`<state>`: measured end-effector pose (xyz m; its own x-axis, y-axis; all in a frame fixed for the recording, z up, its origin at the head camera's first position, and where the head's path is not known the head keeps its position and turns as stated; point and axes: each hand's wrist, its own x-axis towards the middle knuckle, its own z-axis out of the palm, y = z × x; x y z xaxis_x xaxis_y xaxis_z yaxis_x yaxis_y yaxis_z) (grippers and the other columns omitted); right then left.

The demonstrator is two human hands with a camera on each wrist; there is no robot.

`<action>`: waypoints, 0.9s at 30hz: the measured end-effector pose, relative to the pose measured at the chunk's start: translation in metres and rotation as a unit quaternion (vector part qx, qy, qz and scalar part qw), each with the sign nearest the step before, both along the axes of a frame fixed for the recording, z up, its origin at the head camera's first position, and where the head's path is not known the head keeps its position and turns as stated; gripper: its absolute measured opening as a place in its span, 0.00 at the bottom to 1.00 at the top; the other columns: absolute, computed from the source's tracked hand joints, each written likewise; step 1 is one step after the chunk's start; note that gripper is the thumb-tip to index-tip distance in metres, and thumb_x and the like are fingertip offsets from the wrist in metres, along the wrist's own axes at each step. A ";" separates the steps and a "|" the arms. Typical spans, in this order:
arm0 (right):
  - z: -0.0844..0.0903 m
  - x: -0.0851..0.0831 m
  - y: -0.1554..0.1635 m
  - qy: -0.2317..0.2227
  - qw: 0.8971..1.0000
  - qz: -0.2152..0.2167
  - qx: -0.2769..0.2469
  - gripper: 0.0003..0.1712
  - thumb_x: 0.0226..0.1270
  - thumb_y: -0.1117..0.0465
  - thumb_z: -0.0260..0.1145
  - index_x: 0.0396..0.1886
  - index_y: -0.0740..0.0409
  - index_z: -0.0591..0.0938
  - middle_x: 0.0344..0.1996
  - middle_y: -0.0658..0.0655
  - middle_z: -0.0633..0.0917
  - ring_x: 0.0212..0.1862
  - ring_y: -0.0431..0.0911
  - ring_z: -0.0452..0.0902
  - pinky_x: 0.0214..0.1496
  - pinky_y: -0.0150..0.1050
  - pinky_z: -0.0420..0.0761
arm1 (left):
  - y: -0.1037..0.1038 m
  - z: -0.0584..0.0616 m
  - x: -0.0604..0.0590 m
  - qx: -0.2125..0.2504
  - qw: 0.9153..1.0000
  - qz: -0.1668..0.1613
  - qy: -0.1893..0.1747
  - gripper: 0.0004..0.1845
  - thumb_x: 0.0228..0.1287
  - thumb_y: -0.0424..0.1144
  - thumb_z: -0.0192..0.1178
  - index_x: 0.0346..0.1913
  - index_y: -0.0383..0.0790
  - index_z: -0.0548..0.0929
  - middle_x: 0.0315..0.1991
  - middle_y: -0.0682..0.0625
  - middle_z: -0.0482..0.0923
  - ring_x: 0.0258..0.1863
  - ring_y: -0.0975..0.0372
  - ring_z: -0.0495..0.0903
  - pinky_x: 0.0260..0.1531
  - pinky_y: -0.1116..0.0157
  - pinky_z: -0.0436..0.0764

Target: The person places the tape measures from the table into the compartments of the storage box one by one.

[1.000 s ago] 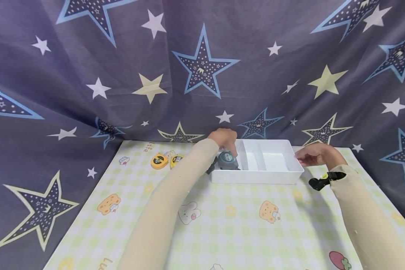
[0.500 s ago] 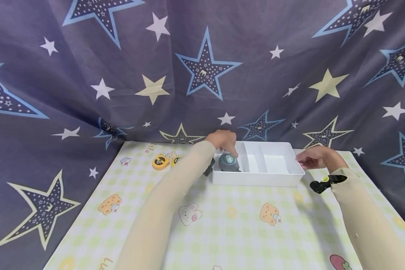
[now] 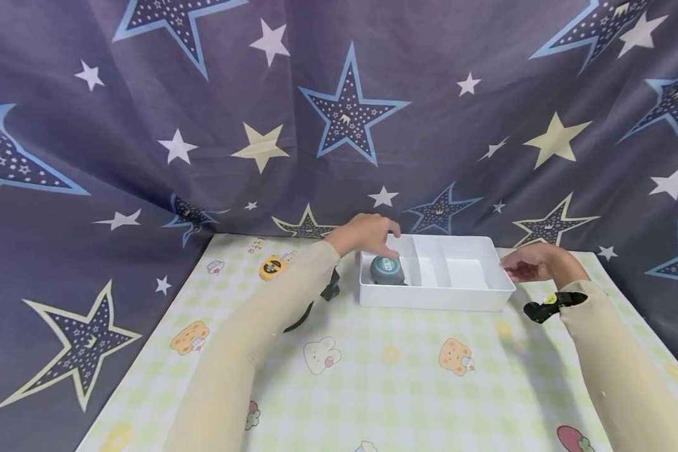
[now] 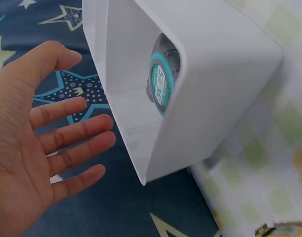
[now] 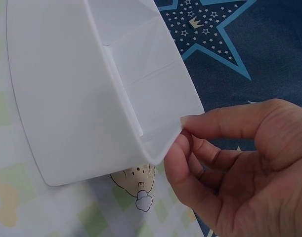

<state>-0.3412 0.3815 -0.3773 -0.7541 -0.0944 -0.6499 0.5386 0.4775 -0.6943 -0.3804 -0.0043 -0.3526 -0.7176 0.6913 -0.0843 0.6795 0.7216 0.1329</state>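
A white tray point(image 3: 436, 299) with three compartments stands at the back of the table. A teal and grey tape measure point(image 3: 387, 270) lies in its left compartment, and shows over the tray wall point(image 4: 225, 74) in the left wrist view point(image 4: 161, 87). My left hand point(image 3: 368, 232) hovers just above and behind it, fingers straight and spread point(image 4: 47, 143), holding nothing. My right hand point(image 3: 528, 262) is at the tray's right end. Its thumb and curled fingers point(image 5: 230, 163) pinch the tray's corner rim point(image 5: 163, 148).
A yellow tape measure point(image 3: 273, 267) lies on the checked tablecloth point(image 3: 384, 376) left of the tray, partly behind my left forearm. A star-patterned curtain point(image 3: 339, 113) hangs close behind the table. Cartoon prints dot the cloth in front.
My left hand has let go of the teal tape measure, which now lies in the left compartment, and has lifted slightly back and left. My right hand stays at the tray's corner.
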 end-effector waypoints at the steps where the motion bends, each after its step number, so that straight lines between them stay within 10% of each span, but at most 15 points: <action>1: 0.000 0.000 0.000 -0.002 1.000 0.003 -0.001 0.11 0.73 0.66 0.61 0.28 0.53 0.82 0.24 0.47 0.82 0.29 0.35 0.81 0.41 0.28 0.85 | -0.004 0.001 0.002 0.008 1.000 -0.004 0.007 0.31 0.63 0.59 0.66 0.65 0.50 0.80 0.44 0.52 0.86 0.42 0.61 0.83 0.45 0.56 0.81; 14: -0.006 0.001 -0.001 -0.001 1.000 0.008 -0.010 0.12 0.73 0.66 0.60 0.28 0.53 0.83 0.24 0.47 0.83 0.29 0.35 0.81 0.39 0.28 0.84 | -0.079 -0.007 0.013 0.102 0.992 0.028 0.075 0.31 0.60 0.55 0.66 0.66 0.50 0.79 0.49 0.49 0.85 0.47 0.58 0.83 0.45 0.56 0.83; 27: -0.003 0.000 0.002 0.000 1.000 0.011 -0.006 0.12 0.73 0.66 0.59 0.29 0.53 0.82 0.24 0.47 0.82 0.29 0.35 0.81 0.40 0.28 0.85 | -0.133 -0.034 0.023 0.076 0.989 0.030 0.120 0.39 0.60 0.56 0.65 0.74 0.49 0.70 0.63 0.45 0.77 0.57 0.50 0.75 0.58 0.48 0.76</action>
